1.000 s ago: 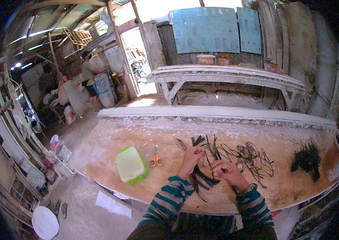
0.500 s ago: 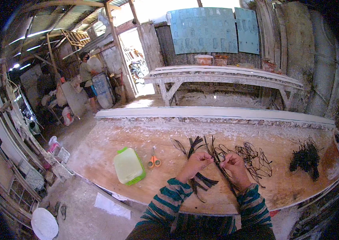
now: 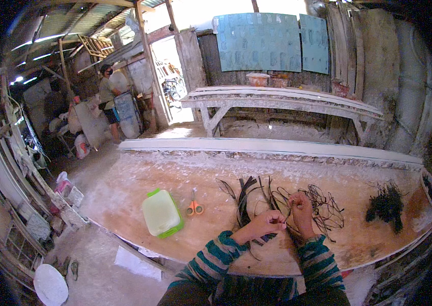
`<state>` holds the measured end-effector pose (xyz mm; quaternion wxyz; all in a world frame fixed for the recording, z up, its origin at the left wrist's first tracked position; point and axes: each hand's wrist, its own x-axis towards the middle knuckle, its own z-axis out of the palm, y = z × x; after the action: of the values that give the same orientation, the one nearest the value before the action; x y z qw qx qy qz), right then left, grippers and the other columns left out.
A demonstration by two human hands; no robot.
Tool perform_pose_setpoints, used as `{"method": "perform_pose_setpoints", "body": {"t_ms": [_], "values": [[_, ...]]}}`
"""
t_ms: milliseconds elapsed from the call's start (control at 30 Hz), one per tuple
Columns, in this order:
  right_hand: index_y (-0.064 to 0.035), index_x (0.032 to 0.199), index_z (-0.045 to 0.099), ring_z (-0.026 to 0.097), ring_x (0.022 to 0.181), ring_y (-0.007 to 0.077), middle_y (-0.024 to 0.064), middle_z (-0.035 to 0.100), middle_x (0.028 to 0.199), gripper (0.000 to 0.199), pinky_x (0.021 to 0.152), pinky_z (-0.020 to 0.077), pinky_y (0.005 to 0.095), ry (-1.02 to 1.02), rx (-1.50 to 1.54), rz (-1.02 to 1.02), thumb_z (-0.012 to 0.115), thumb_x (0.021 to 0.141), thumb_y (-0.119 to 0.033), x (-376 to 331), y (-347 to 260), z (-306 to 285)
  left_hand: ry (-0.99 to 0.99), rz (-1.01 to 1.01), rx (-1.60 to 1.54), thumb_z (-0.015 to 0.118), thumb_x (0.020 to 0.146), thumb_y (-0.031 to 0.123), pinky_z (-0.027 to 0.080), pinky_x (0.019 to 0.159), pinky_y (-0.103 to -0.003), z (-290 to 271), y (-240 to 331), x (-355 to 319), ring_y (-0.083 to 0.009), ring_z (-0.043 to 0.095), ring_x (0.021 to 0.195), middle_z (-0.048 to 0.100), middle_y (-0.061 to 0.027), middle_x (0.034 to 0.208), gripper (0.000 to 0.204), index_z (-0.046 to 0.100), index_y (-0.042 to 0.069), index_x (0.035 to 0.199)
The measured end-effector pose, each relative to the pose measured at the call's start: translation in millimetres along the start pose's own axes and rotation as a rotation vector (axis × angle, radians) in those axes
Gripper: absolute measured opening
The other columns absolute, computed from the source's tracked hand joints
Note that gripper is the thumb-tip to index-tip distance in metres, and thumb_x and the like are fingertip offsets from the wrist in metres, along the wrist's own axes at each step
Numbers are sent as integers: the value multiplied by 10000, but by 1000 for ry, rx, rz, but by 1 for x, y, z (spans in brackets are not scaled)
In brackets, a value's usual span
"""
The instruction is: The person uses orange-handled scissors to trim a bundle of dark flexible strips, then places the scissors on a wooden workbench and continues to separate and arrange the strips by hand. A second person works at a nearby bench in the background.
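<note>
My left hand (image 3: 268, 224) is closed in a pinch over the near part of the wooden table (image 3: 129, 204). Higher and to its right, my right hand (image 3: 301, 208) is pinched too. A thin black strand seems to run between the fingertips, very fine and partly hidden. Beneath and beside my hands lie flat black strips (image 3: 245, 196), some covered by my wrists. A loose tangle of black cord (image 3: 326, 206) spreads right of my right hand. Orange-handled scissors (image 3: 194, 207) and a plastic box with a green rim (image 3: 161, 213) rest to the left.
A dark bundle of strands (image 3: 385, 205) lies at the table's right, near a tipped bucket (image 3: 430, 196). A long white strip (image 3: 267, 147) borders the far edge. Behind stands a white-crusted bench (image 3: 277, 97). Another person (image 3: 108, 97) stands at the far left; a white round stool (image 3: 50, 285) is on the floor.
My left hand has moved down and slightly right, toward me. My right hand has risen a little, so the two sit at different heights. The view has shifted slightly.
</note>
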<state>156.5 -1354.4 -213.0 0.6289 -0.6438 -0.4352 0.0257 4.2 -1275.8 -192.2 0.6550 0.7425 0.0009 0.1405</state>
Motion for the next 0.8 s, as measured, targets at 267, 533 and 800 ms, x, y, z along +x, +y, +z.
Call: {"method": "perform_pose_setpoints", "body": {"t_ms": [267, 533, 800], "values": [[-24, 862, 600, 526, 741, 141, 39, 569, 793, 89, 711, 416, 250, 37, -66, -64, 515, 843, -39, 4, 24, 2, 12, 79, 317, 633, 804, 233, 371, 638, -260, -3, -6, 7, -106, 403, 700, 414, -2, 732, 236, 475, 59, 778], [-21, 794, 581, 478, 691, 121, 24, 507, 845, 62, 669, 412, 256, 64, -41, -38, 584, 818, -79, -2, -24, -2, 540, 123, 314, 672, 748, 154, 355, 531, -240, -21, -11, 6, -85, 392, 597, 413, -1, 653, 233, 470, 45, 706], [-44, 772, 576, 506, 851, 145, 43, 522, 894, 58, 769, 413, 271, -216, 423, 197, 627, 747, -42, -14, -39, 4, 971, 179, 203, 659, 730, 72, 380, 546, -218, -47, -21, 10, -72, 444, 615, 497, 8, 685, 128, 542, 44, 776]]}}
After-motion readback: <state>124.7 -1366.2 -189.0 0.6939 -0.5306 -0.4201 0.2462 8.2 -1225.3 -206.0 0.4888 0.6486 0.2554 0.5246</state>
